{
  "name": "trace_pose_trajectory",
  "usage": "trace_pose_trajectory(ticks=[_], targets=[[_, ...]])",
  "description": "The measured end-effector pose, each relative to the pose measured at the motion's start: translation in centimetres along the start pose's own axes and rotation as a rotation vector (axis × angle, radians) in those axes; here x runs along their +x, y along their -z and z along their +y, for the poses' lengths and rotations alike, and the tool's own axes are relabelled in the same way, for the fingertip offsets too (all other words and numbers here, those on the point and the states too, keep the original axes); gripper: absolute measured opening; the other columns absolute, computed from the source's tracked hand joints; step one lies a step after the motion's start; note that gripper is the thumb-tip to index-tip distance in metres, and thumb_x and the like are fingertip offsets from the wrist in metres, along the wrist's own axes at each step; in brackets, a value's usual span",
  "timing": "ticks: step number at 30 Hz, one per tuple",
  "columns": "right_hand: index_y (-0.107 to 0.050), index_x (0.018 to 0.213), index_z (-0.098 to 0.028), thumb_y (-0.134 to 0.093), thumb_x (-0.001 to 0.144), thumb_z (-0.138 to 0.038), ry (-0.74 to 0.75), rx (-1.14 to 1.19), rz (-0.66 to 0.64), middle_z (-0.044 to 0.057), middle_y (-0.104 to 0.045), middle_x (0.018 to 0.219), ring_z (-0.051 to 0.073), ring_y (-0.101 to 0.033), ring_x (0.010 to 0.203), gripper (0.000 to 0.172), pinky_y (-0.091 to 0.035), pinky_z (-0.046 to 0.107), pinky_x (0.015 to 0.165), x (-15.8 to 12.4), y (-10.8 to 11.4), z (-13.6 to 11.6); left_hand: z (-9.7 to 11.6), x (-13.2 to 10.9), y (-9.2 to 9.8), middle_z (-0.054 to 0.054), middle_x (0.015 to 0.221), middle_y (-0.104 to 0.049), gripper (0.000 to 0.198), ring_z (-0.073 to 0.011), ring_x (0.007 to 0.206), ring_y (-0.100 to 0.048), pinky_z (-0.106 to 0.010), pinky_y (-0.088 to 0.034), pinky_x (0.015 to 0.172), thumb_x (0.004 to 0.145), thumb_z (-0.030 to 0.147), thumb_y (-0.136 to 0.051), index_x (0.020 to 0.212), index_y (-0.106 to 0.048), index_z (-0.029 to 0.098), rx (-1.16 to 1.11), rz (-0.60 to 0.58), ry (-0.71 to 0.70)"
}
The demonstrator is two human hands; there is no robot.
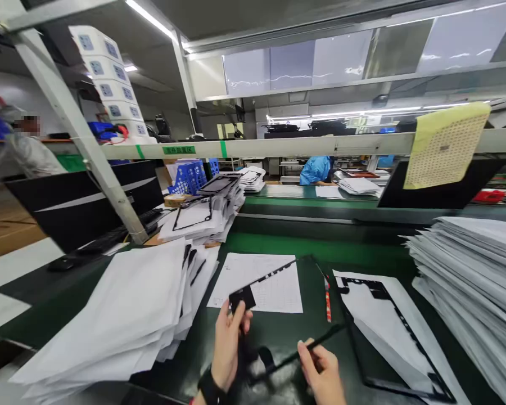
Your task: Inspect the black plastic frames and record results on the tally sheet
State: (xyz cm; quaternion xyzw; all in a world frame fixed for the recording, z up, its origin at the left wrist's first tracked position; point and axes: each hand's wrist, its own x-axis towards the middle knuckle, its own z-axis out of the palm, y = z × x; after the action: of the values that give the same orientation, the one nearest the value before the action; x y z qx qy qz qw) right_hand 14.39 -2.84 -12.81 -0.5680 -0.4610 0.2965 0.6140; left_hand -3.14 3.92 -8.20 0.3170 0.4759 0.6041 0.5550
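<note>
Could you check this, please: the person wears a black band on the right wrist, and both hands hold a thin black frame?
Not quite: the black band is on the left wrist, as the head view shows. Otherwise it stands: the left hand and right hand hold the thin black frame.

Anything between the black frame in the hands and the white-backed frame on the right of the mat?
Only a slim red-and-white pen, lying on the green mat between the black frame, held by the left hand and right hand, and the white-backed frame. Nothing else visible.
</note>
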Motion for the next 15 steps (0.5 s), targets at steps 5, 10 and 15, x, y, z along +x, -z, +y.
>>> trace_pose_trajectory(ticks=[5,10,15], targets=[[-0.057,0.055,-0.021,-0.051,0.083,-0.094,0.131,-0.056,0.067,-0.004,-0.037,0.040,0.011,-0.034,0.036,0.078,-0.036,0.025,0.041,2.3,5.3,-2.0,3.0,5.2,-1.7,0.015,0.047,-0.026,0.063,-0.0025,0.036,-0.023,-0.018,-0.022,0.038,0.082,0.059,-0.083,0.063,-0.036,0.023,0.006,-0.243,0.144],[-0.068,0.080,-0.020,-0.057,0.087,-0.087,0.216,-0.166,0.235,0.008,-0.068,0.074,0.023,-0.066,0.074,0.068,-0.056,0.034,0.073,7.9,11.3,-5.8,2.7,7.8,-2.3,0.013,0.056,-0.035,0.038,-0.0025,0.040,-0.023,-0.016,-0.022,0.037,0.103,0.037,-0.067,0.075,-0.053,0.017,0.089,-0.504,0.362],[-0.079,0.095,-0.022,-0.073,0.075,-0.080,0.062,-0.230,-0.186,0.011,-0.078,0.101,0.028,-0.071,0.098,0.062,-0.058,0.040,0.091,10.9,8.5,-7.8,0.8,7.8,-2.0,0.013,0.057,-0.037,0.033,-0.0020,0.040,-0.024,-0.015,-0.021,0.036,0.103,0.031,-0.068,0.078,-0.055,0.015,0.179,-0.699,0.578]])
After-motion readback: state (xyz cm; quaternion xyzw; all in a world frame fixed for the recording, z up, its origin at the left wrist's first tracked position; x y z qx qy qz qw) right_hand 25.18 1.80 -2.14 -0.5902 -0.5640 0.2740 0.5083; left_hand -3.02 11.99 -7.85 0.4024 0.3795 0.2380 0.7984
